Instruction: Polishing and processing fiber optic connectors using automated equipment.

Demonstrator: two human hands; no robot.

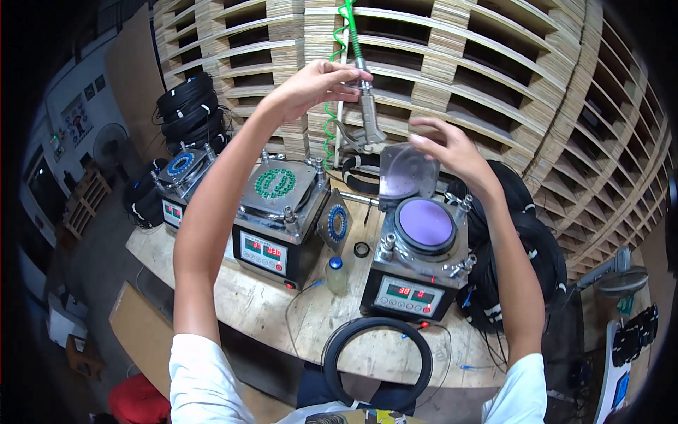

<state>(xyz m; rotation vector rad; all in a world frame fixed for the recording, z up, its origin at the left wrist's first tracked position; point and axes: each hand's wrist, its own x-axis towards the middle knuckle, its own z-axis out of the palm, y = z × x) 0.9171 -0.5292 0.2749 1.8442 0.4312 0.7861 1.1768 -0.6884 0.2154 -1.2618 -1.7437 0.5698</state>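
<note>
High in front of me, my left hand [321,83] closes thumb and fingers round the top fitting of a grey metal air gun [369,116]. The gun hangs from a green coiled hose [353,32]. My right hand [452,150] is raised to the right of the gun, fingers curved and apart, with nothing visible in it. Just below and left of it stands a tilted metal plate [417,173], partly see-through or blurred. Under that is a machine [409,293] with a lit red and green display and a round purple pad [426,222] on top.
A second machine [268,251] bears a plate with green round pieces [275,184]; a third [180,169] has blue ones. A blue-capped bottle [337,275] and a black ring [361,249] stand between machines. Black cable coils [519,247] lie right; one [379,325] lies in front. Stacked pallets [466,71] rise behind.
</note>
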